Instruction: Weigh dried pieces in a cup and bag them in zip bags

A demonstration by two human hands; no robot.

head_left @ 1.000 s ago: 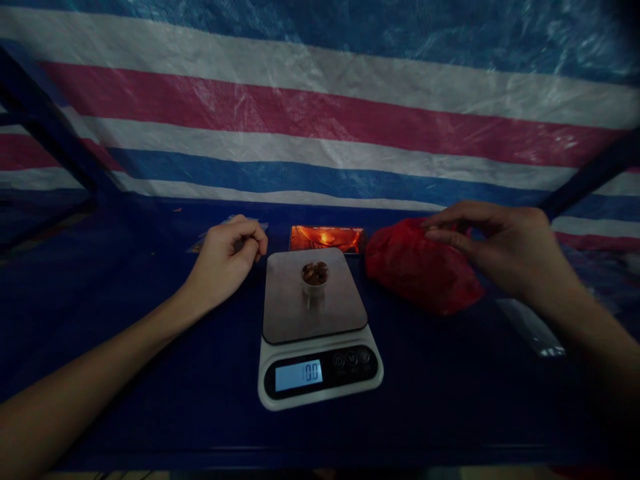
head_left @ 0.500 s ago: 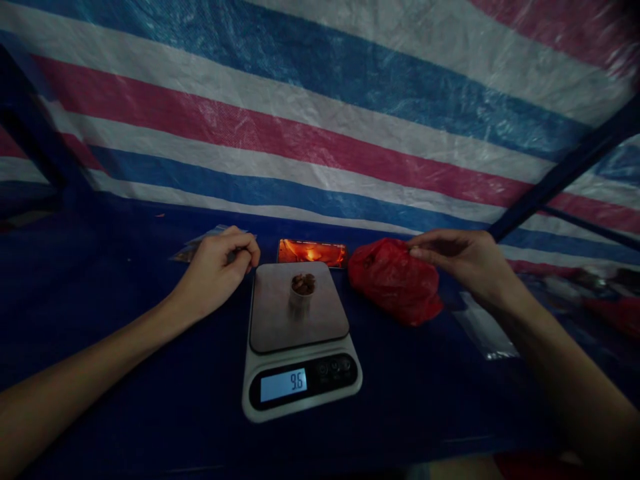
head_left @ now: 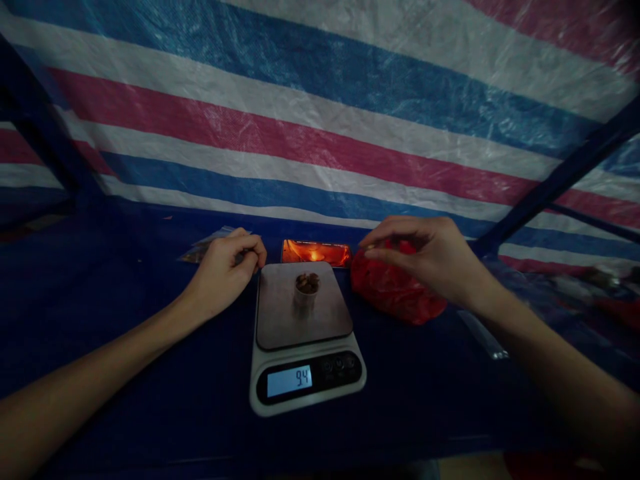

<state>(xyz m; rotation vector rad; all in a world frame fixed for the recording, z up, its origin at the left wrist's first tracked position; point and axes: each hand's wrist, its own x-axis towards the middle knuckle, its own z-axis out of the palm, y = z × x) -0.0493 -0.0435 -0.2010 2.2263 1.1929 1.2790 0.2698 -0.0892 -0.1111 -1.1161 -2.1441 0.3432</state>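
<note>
Hand [head_left: 435,257] pinched narrow at the red bag [head_left: 393,297], scale [head_left: 305,340] showing 9.4

And that's my right hand, thumb and forefinger almost meeting, with a tiny pale piece [head_left: 369,247] between the tips, too small for me to name! The palm sits right across the top of the red bag in view; whether my skin touches the plastic, I can't tell. Over on the other side, my left hand [head_left: 227,267] is loosely curled, knuckles up, fingertips right by the far left corner of the metal platform. Anything inside that curl? Hidden from me.

Centre stage, the small cup [head_left: 305,299] stands upright on the platform, heaped to the brim with brown bits [head_left: 307,283], and the lit display reads 9.4! Just behind the scale, a phone [head_left: 316,254] glows fiery orange, its right end near the red bag. A clear bag [head_left: 196,255] with something brown in it pokes out beyond my left hand, and a clear strip of plastic [head_left: 484,335] lies below my right wrist. All of it on the dark blue table [head_left: 165,373], with striped sheeting [head_left: 300,100] rising behind.
</note>
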